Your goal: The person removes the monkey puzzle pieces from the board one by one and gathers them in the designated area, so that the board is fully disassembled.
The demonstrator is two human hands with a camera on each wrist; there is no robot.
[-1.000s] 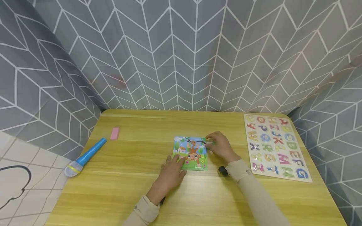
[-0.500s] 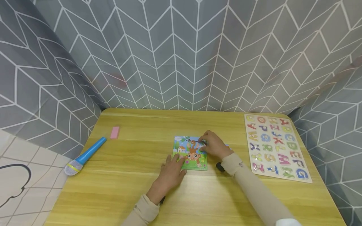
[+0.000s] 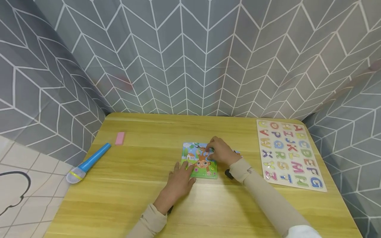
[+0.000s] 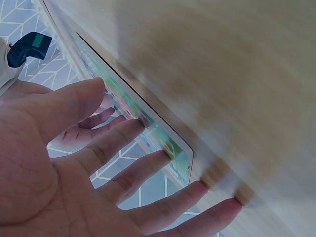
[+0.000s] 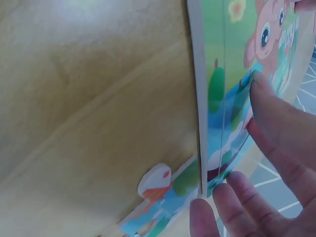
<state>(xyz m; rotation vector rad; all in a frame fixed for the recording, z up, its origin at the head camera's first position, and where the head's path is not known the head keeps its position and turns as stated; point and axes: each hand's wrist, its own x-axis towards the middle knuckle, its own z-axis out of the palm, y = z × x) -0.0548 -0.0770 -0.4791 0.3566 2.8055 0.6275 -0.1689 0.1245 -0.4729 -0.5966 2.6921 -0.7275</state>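
Observation:
A square jigsaw puzzle point(image 3: 190, 150) with a monkey hanging from a branch lies at the middle of the table. My left hand point(image 3: 178, 181) rests at its lower left corner with spread fingers. In the left wrist view, two fingertips point(image 4: 167, 156) touch its face and two more reach past its edge. My right hand point(image 3: 222, 151) is over the puzzle's upper right, partly covering it. Between thumb and index finger it pinches a blue puzzle piece point(image 5: 238, 101), tilted against the picture. A loose puzzle piece point(image 5: 170, 195) lies on the table beside the board, mostly behind the right wrist in the head view.
An alphabet board point(image 3: 293, 155) with coloured letters lies at the right. On the left are a blue toy microphone point(image 3: 89, 163) and a small pink block point(image 3: 120, 138). A grey patterned curtain point(image 3: 193, 59) hangs behind the table point(image 3: 143, 132).
My right hand has moved left from the puzzle's right edge onto its upper right part. The loose piece beside the board has come into view. The left hand stays put.

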